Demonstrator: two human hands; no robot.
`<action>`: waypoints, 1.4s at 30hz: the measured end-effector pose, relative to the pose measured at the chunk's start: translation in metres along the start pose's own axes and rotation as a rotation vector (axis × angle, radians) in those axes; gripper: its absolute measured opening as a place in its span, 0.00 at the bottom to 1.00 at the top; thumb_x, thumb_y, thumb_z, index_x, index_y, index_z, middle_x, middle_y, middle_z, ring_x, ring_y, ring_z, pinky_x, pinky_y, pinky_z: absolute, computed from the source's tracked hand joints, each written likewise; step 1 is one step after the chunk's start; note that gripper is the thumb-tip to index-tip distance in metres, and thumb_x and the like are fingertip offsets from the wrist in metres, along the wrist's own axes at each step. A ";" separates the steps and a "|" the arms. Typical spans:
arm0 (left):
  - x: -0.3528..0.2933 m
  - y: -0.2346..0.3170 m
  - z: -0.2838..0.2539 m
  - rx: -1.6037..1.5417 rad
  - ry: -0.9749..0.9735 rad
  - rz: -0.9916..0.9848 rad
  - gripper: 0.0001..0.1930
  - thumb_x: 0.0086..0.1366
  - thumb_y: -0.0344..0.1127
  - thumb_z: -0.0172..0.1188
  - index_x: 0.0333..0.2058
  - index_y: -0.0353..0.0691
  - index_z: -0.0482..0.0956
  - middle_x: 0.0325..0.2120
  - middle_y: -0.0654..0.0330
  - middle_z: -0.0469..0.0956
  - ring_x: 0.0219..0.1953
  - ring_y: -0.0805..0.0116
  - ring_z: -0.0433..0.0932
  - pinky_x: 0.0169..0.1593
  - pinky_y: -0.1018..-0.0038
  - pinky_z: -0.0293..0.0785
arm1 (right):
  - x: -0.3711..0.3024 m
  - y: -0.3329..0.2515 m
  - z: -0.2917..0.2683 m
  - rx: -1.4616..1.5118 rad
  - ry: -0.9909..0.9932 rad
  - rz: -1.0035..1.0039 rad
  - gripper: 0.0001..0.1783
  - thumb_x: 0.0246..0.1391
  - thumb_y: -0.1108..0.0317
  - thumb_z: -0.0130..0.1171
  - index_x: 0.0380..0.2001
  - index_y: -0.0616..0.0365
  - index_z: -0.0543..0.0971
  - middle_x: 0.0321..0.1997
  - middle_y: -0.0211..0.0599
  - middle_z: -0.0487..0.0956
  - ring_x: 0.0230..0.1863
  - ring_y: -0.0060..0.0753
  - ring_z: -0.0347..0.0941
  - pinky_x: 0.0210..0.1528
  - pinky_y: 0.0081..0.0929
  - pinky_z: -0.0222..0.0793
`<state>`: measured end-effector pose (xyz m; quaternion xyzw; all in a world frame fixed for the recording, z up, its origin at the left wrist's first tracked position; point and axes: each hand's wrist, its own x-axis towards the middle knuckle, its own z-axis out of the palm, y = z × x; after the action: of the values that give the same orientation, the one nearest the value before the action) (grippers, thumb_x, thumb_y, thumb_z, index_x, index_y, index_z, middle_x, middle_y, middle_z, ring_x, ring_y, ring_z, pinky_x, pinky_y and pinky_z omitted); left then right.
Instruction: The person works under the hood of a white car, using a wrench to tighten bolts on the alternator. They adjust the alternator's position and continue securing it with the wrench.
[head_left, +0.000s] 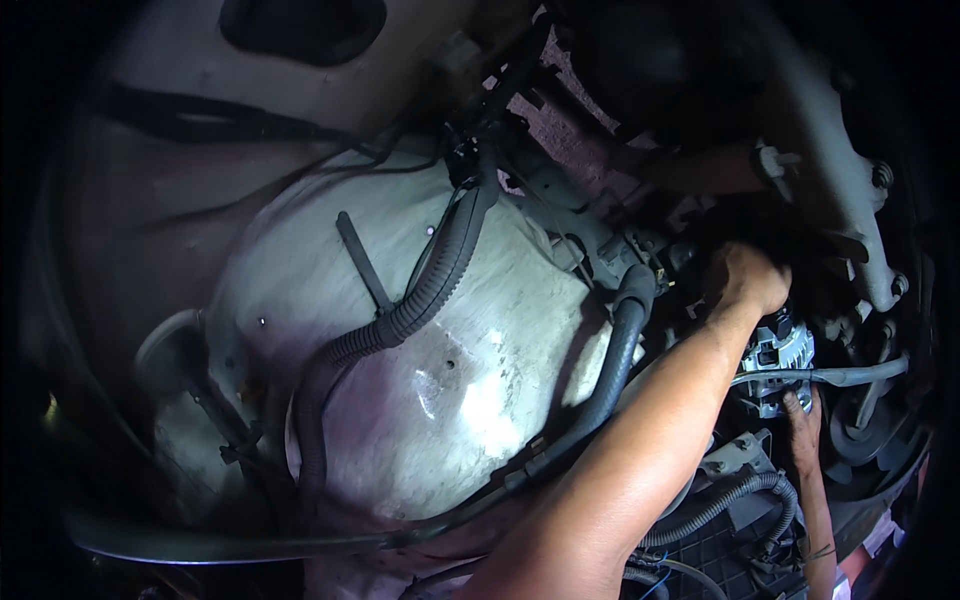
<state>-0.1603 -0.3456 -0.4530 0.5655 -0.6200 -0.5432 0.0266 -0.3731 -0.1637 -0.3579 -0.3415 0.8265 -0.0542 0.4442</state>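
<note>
From the lower edge my left forearm reaches up and right across the engine bay. My left hand [748, 280] is bent down into deep shadow, close above a silvery alternator [784, 350]. Its fingers are hidden, so I cannot tell whether they hold anything. The alternator has slotted, ribbed metal and a black part at its top. My right hand [801, 425] comes up from the lower right and grips the alternator's lower end, with the thumb against the metal. A grey hose [860, 376] passes in front of the alternator.
A pale, rounded wheel-arch panel [450, 365] fills the middle, crossed by a black corrugated conduit [445, 265]. A thick hose [622, 340] runs beside my left forearm. More corrugated tubing [735, 490] lies between my arms. At right are a pulley [860, 440] and a metal bar [835, 170].
</note>
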 end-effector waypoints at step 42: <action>-0.040 0.013 -0.073 -0.231 -0.056 -0.264 0.27 0.59 0.51 0.56 0.42 0.28 0.83 0.47 0.35 0.78 0.54 0.42 0.77 0.60 0.59 0.72 | -0.010 -0.039 0.023 0.233 -0.012 -0.157 0.49 0.48 0.58 0.73 0.66 0.67 0.59 0.59 0.46 0.72 0.59 0.38 0.67 0.64 0.32 0.61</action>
<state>-0.1078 -0.3659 -0.3905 0.6199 -0.4742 -0.6252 0.0025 -0.3320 -0.1827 -0.3494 -0.3517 0.7826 -0.1823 0.4803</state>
